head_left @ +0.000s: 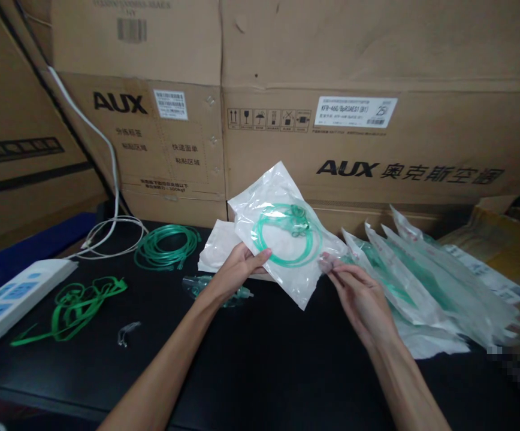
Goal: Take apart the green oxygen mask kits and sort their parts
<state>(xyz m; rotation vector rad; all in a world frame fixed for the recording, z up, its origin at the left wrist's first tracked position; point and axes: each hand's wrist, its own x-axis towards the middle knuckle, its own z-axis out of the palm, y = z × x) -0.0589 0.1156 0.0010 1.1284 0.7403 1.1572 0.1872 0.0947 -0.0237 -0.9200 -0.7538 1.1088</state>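
From where I stand, both hands are closed on a clear packet, held up between them above the bench. The left hand grips its lower left edge, thumb across the front; the right hand pinches its right corner between fingertips. Coiled green tubing shows inside. Just behind the left hand lies a white wrapper, and a clear plastic piece is partly hidden by the left forearm. Farther left of that hand sit a loose green coil, tangled green straps and a white power strip. Beside the right hand, more packets lean in a row. Beyond both hands stand cardboard boxes marked AUX.
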